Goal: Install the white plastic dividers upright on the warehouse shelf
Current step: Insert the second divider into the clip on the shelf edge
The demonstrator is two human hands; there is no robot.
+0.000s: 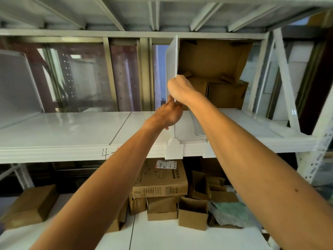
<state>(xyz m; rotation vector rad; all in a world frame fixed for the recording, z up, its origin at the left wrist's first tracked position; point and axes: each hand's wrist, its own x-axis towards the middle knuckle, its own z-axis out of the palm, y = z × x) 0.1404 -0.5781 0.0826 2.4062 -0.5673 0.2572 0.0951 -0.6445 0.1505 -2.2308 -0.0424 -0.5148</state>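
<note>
A white plastic divider (171, 60) was seen standing upright on the white shelf (63, 127), edge-on to the camera, its top reaching up to the beam above. Its shaped foot was hooked over the front lip of the shelf. The front edge of the divider was grasped by the right hand (180, 89) about halfway up, fingers curled round it. Lower on the same edge, the left hand (167, 114) was closed on the plastic, thumb raised along it.

Just right of the divider, a second divider (234, 125) was laid flat on the shelf, with a similar foot showing at the lip beside the right forearm. Brown cardboard boxes (212, 60) were stacked at the back, right of the upright panel.

A handwritten "4" (104, 153) in dark ink was marked on the shelf's front face, followed by a stroke partly hidden by the left arm. On the level below, a printed carton (160, 179) was topped with a white label (166, 164) carrying a red mark; its text and the carton's printed lines were too small to be read. Smaller open boxes and a green cloth (228, 210) were lying beside it.
</note>
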